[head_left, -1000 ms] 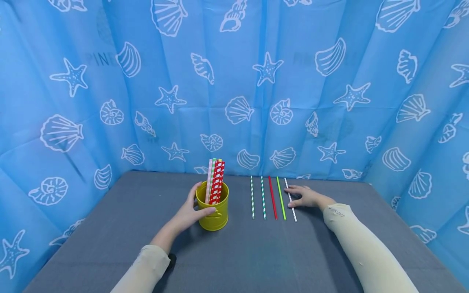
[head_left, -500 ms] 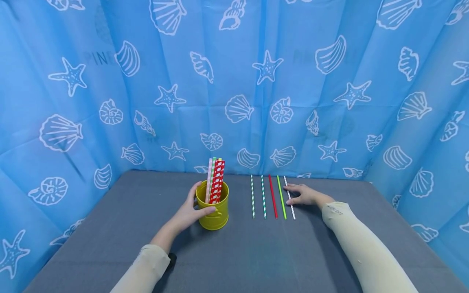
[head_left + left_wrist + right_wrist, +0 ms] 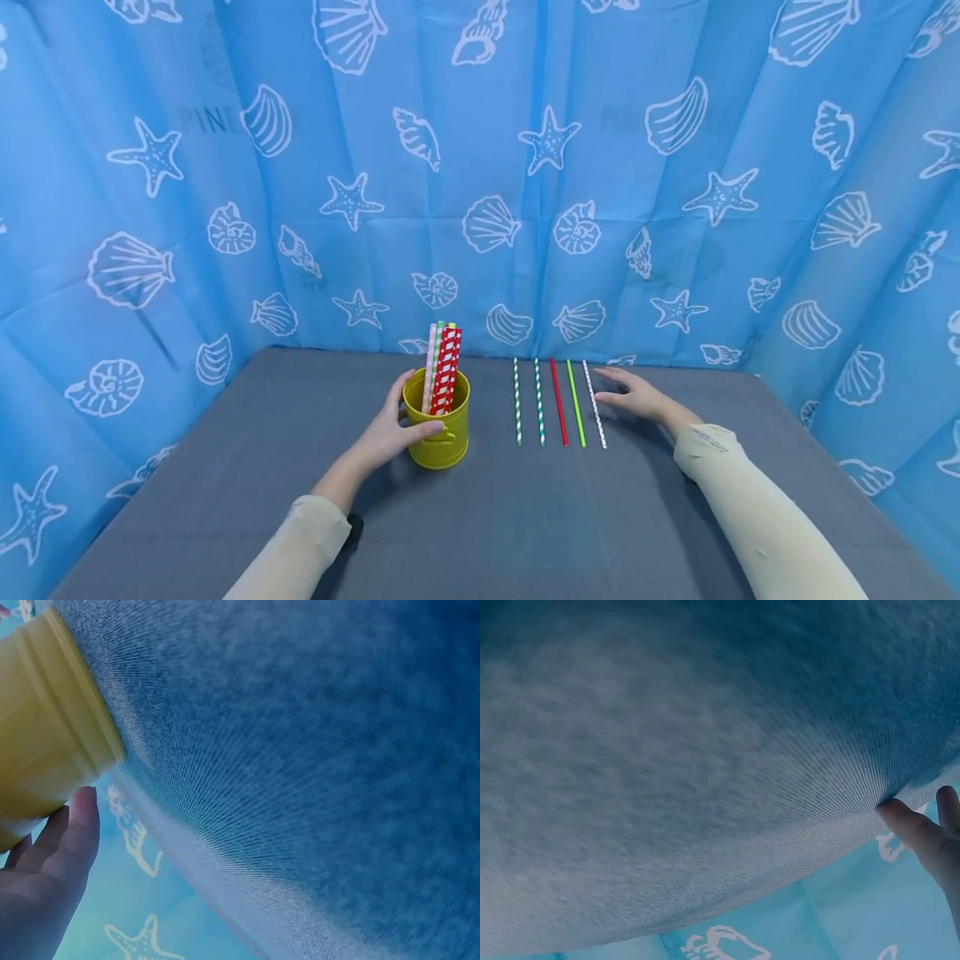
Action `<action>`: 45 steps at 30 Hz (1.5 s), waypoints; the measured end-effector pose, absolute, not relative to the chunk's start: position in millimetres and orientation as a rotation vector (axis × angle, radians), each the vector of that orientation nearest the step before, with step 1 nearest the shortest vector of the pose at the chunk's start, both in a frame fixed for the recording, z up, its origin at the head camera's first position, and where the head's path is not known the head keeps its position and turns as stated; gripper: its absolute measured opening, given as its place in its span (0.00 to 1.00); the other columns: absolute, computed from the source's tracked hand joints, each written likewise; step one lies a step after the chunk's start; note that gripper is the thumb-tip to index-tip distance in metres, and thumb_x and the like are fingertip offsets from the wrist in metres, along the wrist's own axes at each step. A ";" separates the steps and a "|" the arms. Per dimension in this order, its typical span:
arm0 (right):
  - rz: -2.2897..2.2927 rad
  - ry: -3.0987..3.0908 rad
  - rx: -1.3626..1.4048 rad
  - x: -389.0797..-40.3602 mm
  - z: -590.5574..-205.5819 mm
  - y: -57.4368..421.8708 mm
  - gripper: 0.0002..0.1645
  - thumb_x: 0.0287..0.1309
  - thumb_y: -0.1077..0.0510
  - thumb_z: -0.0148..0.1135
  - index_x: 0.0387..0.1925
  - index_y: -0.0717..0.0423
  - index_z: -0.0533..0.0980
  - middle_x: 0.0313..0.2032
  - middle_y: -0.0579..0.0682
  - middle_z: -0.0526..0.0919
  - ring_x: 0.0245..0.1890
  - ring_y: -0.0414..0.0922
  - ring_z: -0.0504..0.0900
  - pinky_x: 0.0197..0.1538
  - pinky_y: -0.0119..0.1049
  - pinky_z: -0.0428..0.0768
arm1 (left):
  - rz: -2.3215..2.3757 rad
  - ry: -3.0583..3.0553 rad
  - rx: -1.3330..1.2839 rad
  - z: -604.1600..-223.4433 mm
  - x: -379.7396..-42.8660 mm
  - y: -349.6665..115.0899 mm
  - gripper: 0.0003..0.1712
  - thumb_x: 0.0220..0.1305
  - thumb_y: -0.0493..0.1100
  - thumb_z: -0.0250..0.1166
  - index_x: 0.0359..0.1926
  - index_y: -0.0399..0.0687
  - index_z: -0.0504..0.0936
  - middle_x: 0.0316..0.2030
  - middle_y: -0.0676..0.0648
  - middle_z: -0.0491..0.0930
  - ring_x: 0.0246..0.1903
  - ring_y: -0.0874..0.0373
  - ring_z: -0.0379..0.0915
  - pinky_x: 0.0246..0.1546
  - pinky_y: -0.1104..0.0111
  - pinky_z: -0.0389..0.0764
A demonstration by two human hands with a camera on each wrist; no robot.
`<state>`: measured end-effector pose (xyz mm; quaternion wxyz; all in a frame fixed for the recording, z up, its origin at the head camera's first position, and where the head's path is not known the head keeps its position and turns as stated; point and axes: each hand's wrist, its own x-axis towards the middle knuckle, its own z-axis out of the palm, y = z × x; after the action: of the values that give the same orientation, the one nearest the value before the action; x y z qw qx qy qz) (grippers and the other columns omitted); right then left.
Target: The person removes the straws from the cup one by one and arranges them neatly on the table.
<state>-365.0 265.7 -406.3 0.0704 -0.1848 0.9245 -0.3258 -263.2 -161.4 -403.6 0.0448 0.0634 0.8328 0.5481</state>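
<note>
In the head view, my left hand [image 3: 392,435] holds a small yellow bucket [image 3: 439,454], with the thumb across its front and the fingers round its left side. Several paper straws [image 3: 444,367] stand in the bucket, some red and white, others pink or green. The left wrist view shows the fingers against the bucket [image 3: 45,720]. My right hand [image 3: 639,397] lies just right of a white straw with dark specks [image 3: 596,408], its fingers loosely extended and holding nothing. The right wrist view shows only fingertips [image 3: 915,829] near the cloth.
Left of the speckled straw, a bright green straw [image 3: 576,404], a red straw [image 3: 558,404] and two green-and-white striped straws [image 3: 540,404] lie side by side on the grey tabletop [image 3: 525,525]. A blue seashell curtain [image 3: 480,167] encloses the back and sides.
My right hand has come off the speckled straw and drawn slightly right. That straw now lies more in line with the others. My left hand keeps its hold on the bucket.
</note>
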 end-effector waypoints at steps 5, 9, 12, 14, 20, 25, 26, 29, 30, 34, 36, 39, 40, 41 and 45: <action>-0.992 2.763 -0.564 -360.8 -404.1 263.3 0.40 0.67 0.50 0.59 0.70 0.67 0.58 0.69 0.73 0.53 0.67 0.71 0.55 0.64 0.65 0.58 | 1.665 2.568 0.206 -399.1 -265.0 -162.5 0.58 0.56 0.58 0.70 0.76 0.57 0.41 0.73 0.36 0.46 0.68 0.34 0.50 0.62 0.37 0.58; -1.040 2.741 -0.579 -359.1 -400.1 257.9 0.39 0.67 0.51 0.58 0.70 0.68 0.58 0.69 0.73 0.55 0.65 0.72 0.57 0.63 0.63 0.62 | 1.629 2.599 0.211 -396.0 -266.2 -161.7 0.60 0.55 0.59 0.71 0.76 0.53 0.41 0.74 0.37 0.44 0.70 0.37 0.46 0.63 0.36 0.55; -1.087 2.737 -0.564 -357.0 -396.0 251.8 0.39 0.68 0.50 0.58 0.70 0.68 0.58 0.68 0.72 0.56 0.64 0.72 0.59 0.61 0.62 0.66 | 1.608 2.625 0.201 -394.4 -267.9 -157.9 0.63 0.54 0.60 0.72 0.76 0.47 0.39 0.74 0.36 0.43 0.70 0.38 0.44 0.63 0.37 0.54; -1.115 2.738 -0.560 -354.4 -393.0 246.7 0.39 0.68 0.49 0.57 0.70 0.68 0.58 0.68 0.72 0.56 0.63 0.71 0.61 0.60 0.60 0.68 | 1.599 2.639 0.190 -393.8 -269.1 -154.7 0.65 0.53 0.60 0.72 0.76 0.45 0.38 0.73 0.35 0.43 0.70 0.38 0.45 0.63 0.38 0.55; -1.302 2.684 -0.567 -342.7 -383.1 225.8 0.36 0.70 0.52 0.55 0.69 0.69 0.58 0.67 0.72 0.58 0.63 0.68 0.66 0.59 0.58 0.71 | 1.628 2.664 0.145 -394.0 -271.6 -146.5 0.69 0.50 0.60 0.75 0.76 0.45 0.36 0.73 0.35 0.44 0.69 0.38 0.47 0.64 0.38 0.56; -1.447 2.626 -0.561 -333.7 -374.3 203.1 0.33 0.71 0.54 0.54 0.69 0.68 0.59 0.65 0.70 0.64 0.62 0.65 0.67 0.58 0.59 0.71 | 1.671 2.668 0.134 -396.5 -271.1 -143.4 0.70 0.49 0.59 0.76 0.76 0.45 0.36 0.73 0.36 0.45 0.69 0.39 0.47 0.64 0.39 0.56; -1.486 2.601 -0.552 -332.3 -372.5 198.0 0.33 0.71 0.54 0.53 0.69 0.68 0.59 0.65 0.70 0.65 0.62 0.64 0.68 0.58 0.60 0.71 | 1.687 2.661 0.133 -396.9 -270.8 -142.9 0.69 0.49 0.58 0.76 0.76 0.45 0.37 0.73 0.36 0.46 0.69 0.39 0.48 0.64 0.40 0.56; -1.586 2.537 -0.527 -328.0 -366.6 181.9 0.33 0.71 0.54 0.53 0.70 0.65 0.59 0.63 0.68 0.67 0.62 0.62 0.69 0.58 0.60 0.71 | 1.736 2.638 0.127 -398.1 -269.9 -141.8 0.68 0.49 0.58 0.76 0.76 0.45 0.39 0.72 0.37 0.49 0.68 0.40 0.51 0.64 0.41 0.59; -1.613 2.511 -0.526 -326.4 -364.6 176.4 0.33 0.71 0.54 0.53 0.70 0.65 0.59 0.63 0.68 0.68 0.62 0.61 0.70 0.58 0.59 0.71 | 1.749 2.631 0.128 -398.2 -269.5 -141.5 0.67 0.49 0.58 0.76 0.76 0.45 0.40 0.71 0.37 0.51 0.67 0.41 0.53 0.64 0.42 0.60; -1.681 2.401 -0.529 -322.8 -359.4 152.4 0.34 0.71 0.53 0.53 0.71 0.64 0.58 0.63 0.66 0.69 0.62 0.61 0.69 0.59 0.56 0.71 | 1.753 2.627 0.133 -398.7 -270.0 -141.9 0.64 0.50 0.57 0.76 0.75 0.46 0.42 0.69 0.37 0.55 0.64 0.42 0.57 0.63 0.43 0.63; -1.711 2.342 -0.527 -322.3 -357.1 138.9 0.34 0.71 0.53 0.53 0.71 0.63 0.57 0.63 0.65 0.70 0.63 0.61 0.69 0.60 0.55 0.71 | 1.743 2.634 0.135 -398.4 -270.4 -142.2 0.64 0.50 0.57 0.76 0.75 0.46 0.43 0.69 0.37 0.56 0.64 0.42 0.58 0.62 0.44 0.64; -1.746 2.288 -0.524 -322.6 -353.3 116.0 0.35 0.70 0.53 0.54 0.72 0.62 0.57 0.63 0.63 0.71 0.63 0.59 0.69 0.61 0.55 0.70 | 1.746 2.637 0.135 -398.3 -270.7 -142.1 0.64 0.50 0.57 0.76 0.75 0.46 0.43 0.69 0.37 0.57 0.64 0.42 0.58 0.62 0.44 0.64; -1.756 2.276 -0.519 -323.2 -352.1 108.0 0.35 0.70 0.53 0.55 0.72 0.61 0.57 0.63 0.62 0.71 0.63 0.58 0.69 0.61 0.55 0.70 | 1.753 2.635 0.135 -398.3 -270.7 -141.9 0.64 0.50 0.56 0.76 0.75 0.46 0.43 0.69 0.37 0.57 0.64 0.42 0.58 0.62 0.44 0.63; -1.769 2.263 -0.507 -323.7 -350.8 99.8 0.35 0.70 0.54 0.55 0.72 0.60 0.57 0.63 0.61 0.72 0.64 0.57 0.69 0.62 0.56 0.69 | 1.762 2.632 0.137 -398.3 -270.6 -141.6 0.63 0.50 0.56 0.76 0.75 0.46 0.43 0.69 0.38 0.57 0.64 0.42 0.58 0.63 0.44 0.63; -1.825 2.200 -0.479 -328.7 -346.8 70.4 0.37 0.69 0.55 0.56 0.74 0.56 0.54 0.66 0.58 0.69 0.66 0.54 0.66 0.64 0.58 0.65 | 1.801 2.612 0.156 -399.8 -270.6 -141.0 0.63 0.51 0.54 0.76 0.75 0.45 0.42 0.69 0.38 0.57 0.64 0.43 0.59 0.63 0.45 0.63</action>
<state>-328.7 70.4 -346.8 0.1213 -0.1640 0.7535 -0.6250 -270.6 -141.0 -399.8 -0.0174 0.0490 0.8221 0.5670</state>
